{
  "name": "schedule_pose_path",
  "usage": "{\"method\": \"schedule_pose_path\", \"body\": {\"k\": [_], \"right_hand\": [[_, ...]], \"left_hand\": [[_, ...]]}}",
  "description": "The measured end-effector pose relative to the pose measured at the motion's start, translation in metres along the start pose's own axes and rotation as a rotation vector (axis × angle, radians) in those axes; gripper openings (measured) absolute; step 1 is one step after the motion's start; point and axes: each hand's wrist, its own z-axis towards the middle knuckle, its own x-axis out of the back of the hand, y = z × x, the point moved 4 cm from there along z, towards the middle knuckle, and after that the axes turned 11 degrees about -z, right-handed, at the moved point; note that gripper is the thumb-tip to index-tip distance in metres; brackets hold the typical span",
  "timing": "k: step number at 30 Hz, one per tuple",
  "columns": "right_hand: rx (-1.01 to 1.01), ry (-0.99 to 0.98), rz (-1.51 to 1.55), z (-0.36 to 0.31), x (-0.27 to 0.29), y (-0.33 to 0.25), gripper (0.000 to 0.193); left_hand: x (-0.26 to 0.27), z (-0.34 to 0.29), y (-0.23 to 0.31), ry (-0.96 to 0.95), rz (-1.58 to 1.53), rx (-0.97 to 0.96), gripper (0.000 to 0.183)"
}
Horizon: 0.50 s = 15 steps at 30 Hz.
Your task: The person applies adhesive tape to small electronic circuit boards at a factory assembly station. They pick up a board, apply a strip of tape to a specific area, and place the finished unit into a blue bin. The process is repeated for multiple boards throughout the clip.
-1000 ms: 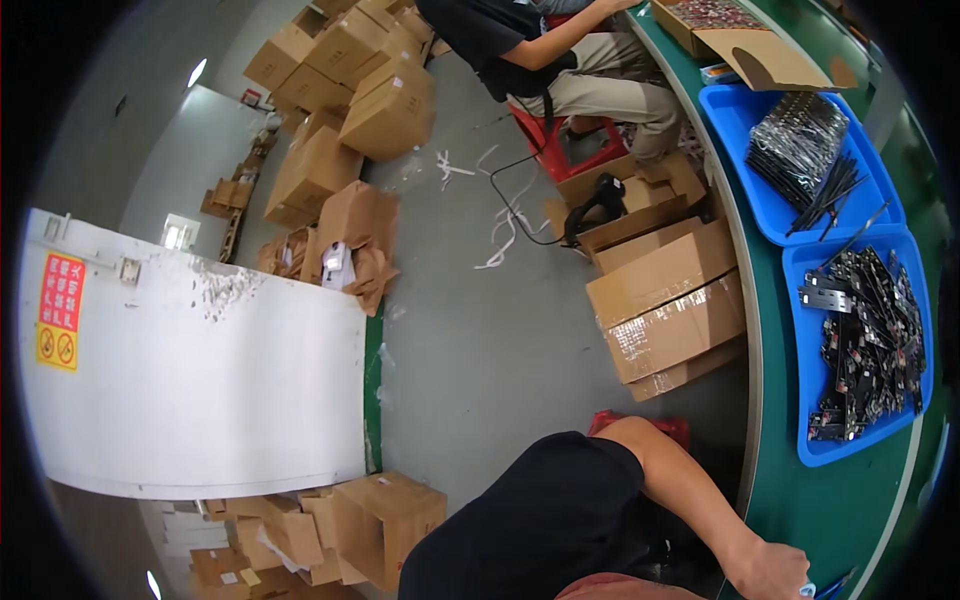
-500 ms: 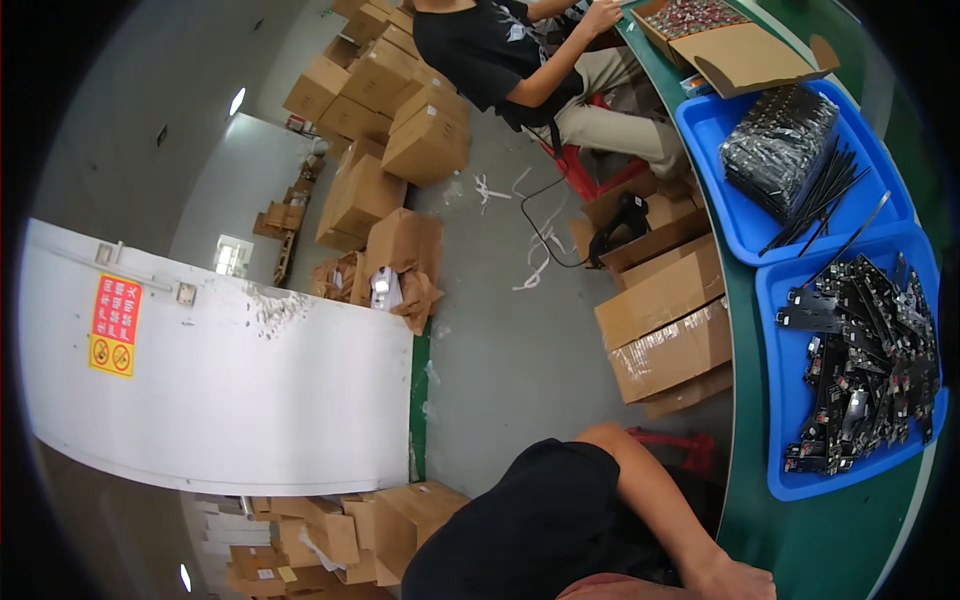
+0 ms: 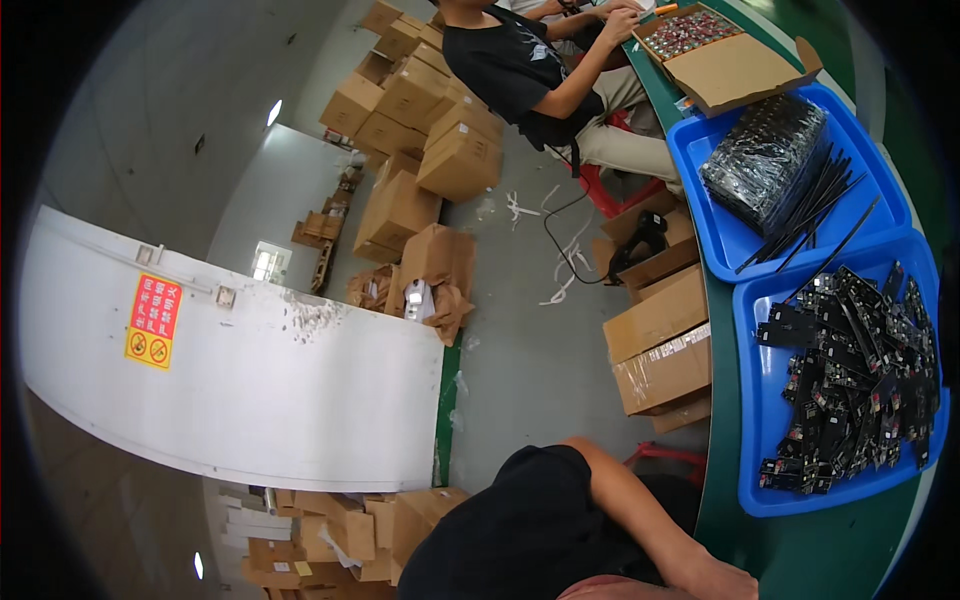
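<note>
My left arm, in a short black sleeve, reaches along the lower edge to the green table (image 3: pixel 730 540). My left hand (image 3: pixel 725 580) rests at the table's near edge, partly cut off by the picture's rim, so its fingers and anything in them are hidden. My right hand is out of view. Nearest to the left hand is a blue tray (image 3: pixel 750 400) heaped with small black circuit boards (image 3: pixel 850 380). A second blue tray (image 3: pixel 700 230) beyond it holds a plastic-wrapped bundle (image 3: pixel 765 160) and loose thin black strips (image 3: pixel 815 205).
An open carton (image 3: pixel 735 70) of small red-and-silver parts stands past the trays. A seated person (image 3: pixel 530 70) works at the far table end. Cartons (image 3: pixel 660 350) stand beside the table, a red stool (image 3: pixel 665 455) near me, and a white partition (image 3: pixel 300 400) at left.
The view has shifted, so the room appears farther right and the trays slightly farther left. More of the other person's hands shows. My left hand stays by the table edge.
</note>
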Motion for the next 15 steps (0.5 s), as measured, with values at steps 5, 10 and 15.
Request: {"method": "schedule_pose_path", "body": {"k": [5, 10, 15], "right_hand": [[-0.012, -0.026, -0.004, 0.007, -0.002, 0.002, 0.062], [-0.018, -0.054, -0.002, 0.019, -0.002, 0.005, 0.066], [-0.010, -0.072, -0.012, 0.029, -0.002, 0.006, 0.071]], "left_hand": [[0.003, -0.006, -0.016, -0.073, -0.074, 0.177, 0.038], [0.025, 0.005, -0.010, -0.074, -0.394, 0.340, 0.041], [0.030, 0.003, -0.017, -0.087, -0.381, 0.344, 0.037]]}}
